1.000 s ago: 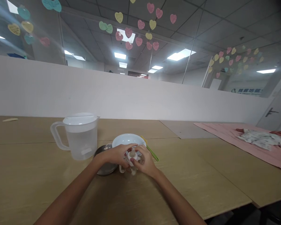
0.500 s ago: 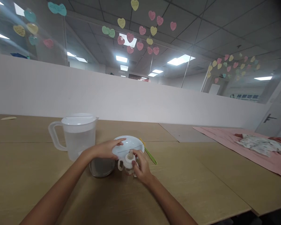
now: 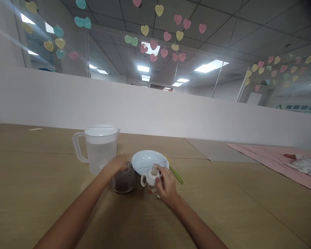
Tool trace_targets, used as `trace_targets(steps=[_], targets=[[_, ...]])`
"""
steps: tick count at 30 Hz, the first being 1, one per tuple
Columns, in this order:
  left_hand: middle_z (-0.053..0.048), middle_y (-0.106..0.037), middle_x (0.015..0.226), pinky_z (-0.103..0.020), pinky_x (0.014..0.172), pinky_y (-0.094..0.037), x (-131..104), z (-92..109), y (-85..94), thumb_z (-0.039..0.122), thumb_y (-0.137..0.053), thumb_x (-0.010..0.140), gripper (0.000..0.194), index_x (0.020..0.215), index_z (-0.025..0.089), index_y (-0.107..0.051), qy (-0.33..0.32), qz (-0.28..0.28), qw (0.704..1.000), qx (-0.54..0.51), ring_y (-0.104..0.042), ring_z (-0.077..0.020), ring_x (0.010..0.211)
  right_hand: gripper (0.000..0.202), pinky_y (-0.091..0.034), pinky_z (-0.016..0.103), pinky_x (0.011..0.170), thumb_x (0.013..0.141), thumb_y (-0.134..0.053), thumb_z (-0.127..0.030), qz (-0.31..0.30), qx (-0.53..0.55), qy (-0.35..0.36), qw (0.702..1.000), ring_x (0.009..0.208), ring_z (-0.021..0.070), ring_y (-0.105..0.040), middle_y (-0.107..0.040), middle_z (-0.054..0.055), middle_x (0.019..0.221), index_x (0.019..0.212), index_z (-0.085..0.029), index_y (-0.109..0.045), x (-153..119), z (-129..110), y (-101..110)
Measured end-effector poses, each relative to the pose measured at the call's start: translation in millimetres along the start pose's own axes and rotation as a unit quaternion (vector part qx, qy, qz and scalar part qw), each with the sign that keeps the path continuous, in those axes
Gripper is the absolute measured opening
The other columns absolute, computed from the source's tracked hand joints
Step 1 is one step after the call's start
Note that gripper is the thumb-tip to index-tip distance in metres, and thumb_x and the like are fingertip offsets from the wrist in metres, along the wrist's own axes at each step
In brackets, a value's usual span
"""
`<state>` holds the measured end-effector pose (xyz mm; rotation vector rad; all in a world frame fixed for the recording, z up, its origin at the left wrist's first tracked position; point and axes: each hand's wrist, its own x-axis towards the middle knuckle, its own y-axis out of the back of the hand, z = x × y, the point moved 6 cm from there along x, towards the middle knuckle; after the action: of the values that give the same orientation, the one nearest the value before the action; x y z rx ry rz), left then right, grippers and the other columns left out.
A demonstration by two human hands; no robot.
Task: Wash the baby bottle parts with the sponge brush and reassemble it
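A baby bottle (image 3: 151, 179) with white side handles and a teat stands upright on the table. My right hand (image 3: 166, 181) holds it round its right side, fingers by the teat. My left hand (image 3: 119, 162) is closed at the knob on top of a dark, see-through rounded lid or vessel (image 3: 123, 180); the fingertips are partly hidden. Behind the bottle lies a white oval dish (image 3: 146, 159). A green and yellow brush-like tool (image 3: 176, 173) rests at the dish's right side.
A clear pitcher (image 3: 100, 152) with liquid, a lid and a left-side handle stands behind my left forearm. On the far right, a pink cloth (image 3: 264, 160) bears a doll-like figure in patterned clothing (image 3: 309, 165). A low white wall (image 3: 158, 114) backs the table.
My left hand has moved from above the dish, fingers spread, to the knob of the dark vessel and closed there. My right hand stays on the bottle. The view has shifted left.
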<state>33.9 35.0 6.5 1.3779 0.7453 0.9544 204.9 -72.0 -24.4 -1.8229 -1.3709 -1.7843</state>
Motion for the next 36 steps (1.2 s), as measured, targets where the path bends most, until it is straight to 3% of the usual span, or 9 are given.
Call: trace_targets(steps=[3, 5, 7, 11, 14, 17, 24, 31, 36], targets=[[-0.014, -0.059, 0.11, -0.034, 0.082, -0.042, -17.5, 15.5, 42.0, 0.024, -0.054, 0.071, 0.037, 0.107, 0.013, -0.054, -0.008, 0.049, 0.999, -0.004, -0.055, -0.027, 0.099, 0.037, -0.044, 0.032, 0.064, 0.084, -0.038, -0.023, 0.01, 0.001, 0.005, 1.0, 0.073, 0.0182, -0.052, -0.057, 0.008, 0.085, 0.119, -0.014, -0.044, -2.1, 1.4, -0.6], [-0.01, -0.051, 0.123, -0.032, 0.091, -0.037, -34.4, 38.1, 69.5, 0.033, -0.05, 0.077, 0.045, 0.119, 0.017, -0.046, -0.068, 0.103, 0.991, -0.052, -0.049, -0.0246, 0.109, 0.039, -0.044, 0.032, 0.063, 0.084, -0.038, -0.024, 0.015, 0.005, 0.004, 1.0, 0.069, 0.0169, -0.052, -0.058, 0.008, 0.087, 0.122, -0.015, -0.043, -4.0, 3.0, -1.2], [-0.007, -0.051, 0.125, -0.031, 0.091, -0.037, -49.9, 63.0, 83.1, 0.041, -0.048, 0.079, 0.049, 0.123, 0.02, -0.043, -0.13, 0.112, 0.978, -0.117, -0.05, -0.0233, 0.107, 0.041, -0.045, 0.031, 0.063, 0.084, -0.039, -0.024, 0.02, 0.012, -0.003, 1.0, 0.068, 0.0162, -0.052, -0.058, 0.009, 0.092, 0.125, -0.015, -0.039, -6.6, 5.5, -2.3], [-0.005, -0.053, 0.122, -0.03, 0.09, -0.037, -63.1, 102.0, 73.5, 0.042, -0.049, 0.079, 0.048, 0.121, 0.021, -0.045, -0.201, 0.064, 0.966, -0.151, -0.05, -0.0232, 0.107, 0.053, -0.049, 0.032, 0.065, 0.085, -0.041, -0.029, 0.034, 0.037, -0.054, 0.997, 0.074, 0.0171, -0.056, -0.056, 0.013, 0.102, 0.133, -0.013, -0.024, -15.0, 16.4, -6.7], [-0.006, -0.055, 0.119, -0.03, 0.088, -0.037, -61.0, 114.0, 58.9, 0.036, -0.05, 0.079, 0.04, 0.115, 0.02, -0.05, -0.221, 0.037, 0.965, -0.136, -0.049, -0.024, 0.107, 0.059, -0.05, 0.034, 0.071, 0.086, -0.04, -0.032, 0.037, 0.059, -0.063, 0.996, 0.086, 0.0201, -0.057, -0.053, 0.015, 0.11, 0.135, -0.012, -0.016, -21.0, 22.9, -10.7], [-0.005, -0.056, 0.117, -0.029, 0.086, -0.038, -57.0, 114.0, 52.3, 0.032, -0.051, 0.077, 0.037, 0.112, 0.02, -0.052, -0.216, 0.018, 0.967, -0.133, -0.049, -0.0243, 0.107, 0.059, -0.048, 0.038, 0.078, 0.086, -0.038, -0.034, 0.021, 0.073, -0.034, 0.997, 0.098, 0.0228, -0.053, -0.046, 0.017, 0.12, 0.136, -0.013, -0.014, -22.3, 22.9, -12.8], [-0.002, -0.061, 0.105, -0.027, 0.077, -0.041, -54.6, 110.1, 50.8, 0.028, -0.052, 0.073, 0.036, 0.108, 0.023, -0.055, -0.208, -0.023, 0.964, -0.162, -0.055, -0.0215, 0.095, 0.059, -0.046, 0.039, 0.08, 0.084, -0.037, -0.036, -0.012, 0.074, -0.001, 0.997, 0.106, 0.0256, -0.047, -0.041, 0.017, 0.124, 0.135, -0.013, -0.019, -15.1, 12.0, -10.5], [-0.001, -0.062, 0.088, -0.024, 0.059, -0.039, -43.9, 103.7, 47.2, 0.031, -0.057, 0.065, 0.039, 0.102, 0.024, -0.056, -0.168, -0.036, 0.972, -0.158, -0.057, -0.0192, 0.077, 0.071, -0.045, 0.043, 0.082, 0.078, -0.047, -0.04, 0.033, 0.023, -0.013, 0.999, 0.104, 0.0277, -0.049, -0.046, 0.017, 0.121, 0.137, -0.013, -0.016, -15.4, 6.9, -15.8], [-0.001, -0.061, 0.082, -0.024, 0.057, -0.038, -42.6, 104.9, 43.9, 0.028, -0.056, 0.064, 0.034, 0.098, 0.023, -0.055, -0.169, -0.028, 0.975, -0.141, -0.057, -0.019, 0.074, 0.073, -0.049, 0.039, 0.074, 0.074, -0.055, -0.039, 0.06, 0.01, -0.024, 0.998, 0.093, 0.0254, -0.054, -0.052, 0.017, 0.111, 0.134, -0.013, -0.022, -14.4, 8.0, -15.8]])
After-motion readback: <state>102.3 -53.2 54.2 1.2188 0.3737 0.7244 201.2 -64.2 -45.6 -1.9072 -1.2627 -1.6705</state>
